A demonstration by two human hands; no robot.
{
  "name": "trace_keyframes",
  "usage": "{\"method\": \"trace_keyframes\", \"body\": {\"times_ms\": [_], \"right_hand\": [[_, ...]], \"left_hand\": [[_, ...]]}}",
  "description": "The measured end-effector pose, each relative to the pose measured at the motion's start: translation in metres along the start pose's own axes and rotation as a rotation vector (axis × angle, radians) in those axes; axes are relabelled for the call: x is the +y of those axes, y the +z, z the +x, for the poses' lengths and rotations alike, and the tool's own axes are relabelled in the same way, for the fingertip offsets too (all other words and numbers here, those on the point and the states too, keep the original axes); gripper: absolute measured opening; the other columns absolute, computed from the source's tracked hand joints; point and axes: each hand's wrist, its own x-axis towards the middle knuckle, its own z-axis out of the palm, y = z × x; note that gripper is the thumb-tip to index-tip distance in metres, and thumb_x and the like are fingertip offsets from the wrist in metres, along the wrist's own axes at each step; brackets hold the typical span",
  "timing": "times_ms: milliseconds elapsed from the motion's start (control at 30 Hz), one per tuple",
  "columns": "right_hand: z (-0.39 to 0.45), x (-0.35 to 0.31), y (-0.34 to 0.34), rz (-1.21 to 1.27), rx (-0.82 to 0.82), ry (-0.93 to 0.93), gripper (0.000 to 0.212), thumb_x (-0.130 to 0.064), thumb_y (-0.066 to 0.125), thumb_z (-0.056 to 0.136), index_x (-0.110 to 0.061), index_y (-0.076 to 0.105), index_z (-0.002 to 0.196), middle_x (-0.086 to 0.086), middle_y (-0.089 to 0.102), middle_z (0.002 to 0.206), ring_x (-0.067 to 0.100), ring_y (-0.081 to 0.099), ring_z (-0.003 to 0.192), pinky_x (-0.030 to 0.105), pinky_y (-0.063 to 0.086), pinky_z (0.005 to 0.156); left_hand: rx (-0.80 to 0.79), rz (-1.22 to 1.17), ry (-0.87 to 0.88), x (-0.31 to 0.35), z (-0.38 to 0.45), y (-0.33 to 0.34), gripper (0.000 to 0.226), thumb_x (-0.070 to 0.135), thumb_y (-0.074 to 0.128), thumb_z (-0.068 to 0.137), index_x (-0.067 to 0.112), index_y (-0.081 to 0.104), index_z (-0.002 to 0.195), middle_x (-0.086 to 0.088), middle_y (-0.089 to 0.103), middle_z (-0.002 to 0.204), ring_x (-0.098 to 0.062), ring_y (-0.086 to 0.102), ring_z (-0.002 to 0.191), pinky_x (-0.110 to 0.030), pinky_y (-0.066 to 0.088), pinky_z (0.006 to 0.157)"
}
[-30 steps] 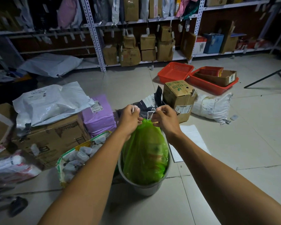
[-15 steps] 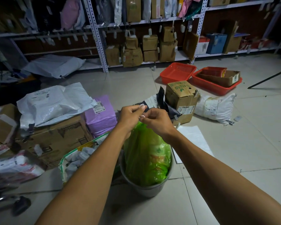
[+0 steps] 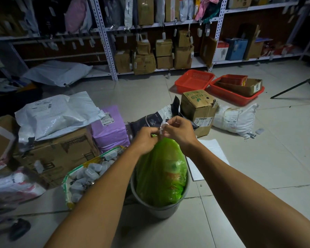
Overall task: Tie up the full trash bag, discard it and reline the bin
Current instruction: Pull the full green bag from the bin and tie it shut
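Surface: pale tiled floor (image 3: 141, 93), dim light. Metal shelving (image 3: 104, 42) runs along the far wall, loaded with cardboard boxes and hanging parcels.

Task item: green trash bag (image 3: 161, 172), full, sits upright in a grey bin (image 3: 161, 210) on the floor, directly below both hands. Its neck is gathered to a point at the top, and a white drawstring (image 3: 161, 128) rises from that point.

Left hand (image 3: 146, 136): fingers curled tight, pinching the drawstring at the bag neck. Right hand (image 3: 179, 131): fingers curled, pinching the same drawstring just above and beside the left hand. The two hands are touching or nearly so over the neck; which strand each one holds cannot be told.

Left of the left hand: purple parcel (image 3: 109, 129), brown carton (image 3: 61, 154) under a white mailer (image 3: 57, 115), and an open sack of small white items (image 3: 89, 174) pressed close to the bin wall. Beyond the hands: black mailer (image 3: 156, 117) and a "Fruits" box (image 3: 199, 111). Right of the right hand: white woven sack (image 3: 234, 119), and a white sheet (image 3: 209, 158) flat on the floor beside the bin. Farther off: two red baskets (image 3: 193, 81).

Open room: bare floor to the right of the right forearm and in front of the bin, toward the camera. The left side is crowded to the bin edge.
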Motion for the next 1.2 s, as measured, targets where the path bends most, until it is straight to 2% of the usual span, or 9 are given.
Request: {"method": "trace_keyframes", "body": {"times_ms": [233,400,533,700,800,900,1000,1100,1200], "right_hand": [[0.004,0.001,-0.008,0.109,0.152,0.039,0.011,0.000,0.068,0.086,0.000,0.059,0.091,0.023,0.067,0.088,0.031,0.072,0.080,0.038,0.061,0.072],[0.001,-0.008,-0.005,0.110,0.085,-0.005,0.010,0.002,0.067,0.086,0.001,0.058,0.091,0.014,0.068,0.078,0.026,0.071,0.074,0.035,0.062,0.070],[0.002,-0.014,0.002,0.047,0.025,-0.065,0.008,0.002,0.066,0.087,0.003,0.058,0.090,0.022,0.071,0.087,0.025,0.070,0.074,0.036,0.060,0.070],[0.006,-0.012,0.011,-0.026,0.027,-0.106,0.011,0.001,0.067,0.086,0.007,0.060,0.091,0.018,0.072,0.083,0.023,0.069,0.072,0.031,0.059,0.067],[0.010,-0.005,0.010,-0.095,0.005,-0.132,0.010,-0.003,0.070,0.085,-0.004,0.065,0.094,0.010,0.073,0.089,0.016,0.070,0.079,0.028,0.058,0.072],[0.015,0.005,0.002,-0.271,-0.062,-0.143,0.031,-0.004,0.071,0.083,-0.011,0.064,0.113,0.009,0.069,0.112,0.018,0.067,0.099,0.035,0.059,0.083],[0.016,0.014,-0.002,-0.578,-0.134,-0.252,0.023,-0.014,0.073,0.081,-0.008,0.070,0.102,0.009,0.072,0.101,0.022,0.068,0.093,0.046,0.057,0.083],[0.013,0.019,-0.002,-0.757,-0.132,-0.370,0.006,-0.017,0.072,0.083,-0.018,0.076,0.087,-0.003,0.074,0.088,0.014,0.068,0.082,0.042,0.056,0.076],[0.011,0.021,-0.003,-0.772,-0.067,-0.345,0.011,-0.010,0.068,0.085,-0.016,0.077,0.090,0.001,0.075,0.093,0.016,0.068,0.085,0.031,0.054,0.075]], "left_hand": [[0.090,-0.108,-0.052,-0.005,0.000,0.001,0.018,0.029,0.062,0.094,0.018,0.076,0.093,-0.014,0.073,0.094,-0.017,0.060,0.081,-0.034,0.048,0.080],[0.122,-0.062,-0.087,-0.009,0.005,0.004,0.019,0.035,0.059,0.095,0.028,0.076,0.100,0.004,0.072,0.085,-0.018,0.061,0.083,-0.036,0.050,0.079],[0.018,0.053,-0.104,-0.012,0.009,0.005,0.021,0.040,0.057,0.092,0.036,0.072,0.107,0.002,0.073,0.109,-0.021,0.064,0.103,-0.042,0.050,0.095],[-0.073,0.079,-0.079,-0.005,0.005,-0.001,0.025,0.049,0.060,0.090,0.028,0.073,0.095,0.005,0.068,0.080,-0.012,0.060,0.076,-0.029,0.045,0.072],[-0.044,0.066,-0.098,0.000,0.000,-0.004,0.035,0.047,0.059,0.092,0.021,0.065,0.070,0.006,0.044,0.054,-0.010,0.037,0.050,-0.026,0.029,0.053],[-0.006,-0.021,-0.088,-0.005,0.000,-0.006,0.043,0.037,0.056,0.097,0.018,0.053,0.058,0.006,0.033,0.051,-0.010,0.029,0.048,-0.027,0.024,0.052],[0.007,-0.108,-0.114,-0.009,-0.002,-0.006,0.038,0.037,0.053,0.098,0.018,0.059,0.066,0.003,0.040,0.057,-0.013,0.037,0.054,-0.027,0.032,0.059],[0.012,-0.165,-0.151,-0.009,-0.003,-0.005,0.034,0.033,0.051,0.099,0.015,0.064,0.073,0.005,0.045,0.054,-0.010,0.039,0.050,-0.024,0.034,0.054],[0.076,-0.251,-0.193,-0.010,-0.002,-0.005,0.033,0.029,0.056,0.098,0.011,0.064,0.071,0.007,0.042,0.046,-0.009,0.036,0.047,-0.024,0.034,0.053]]}}
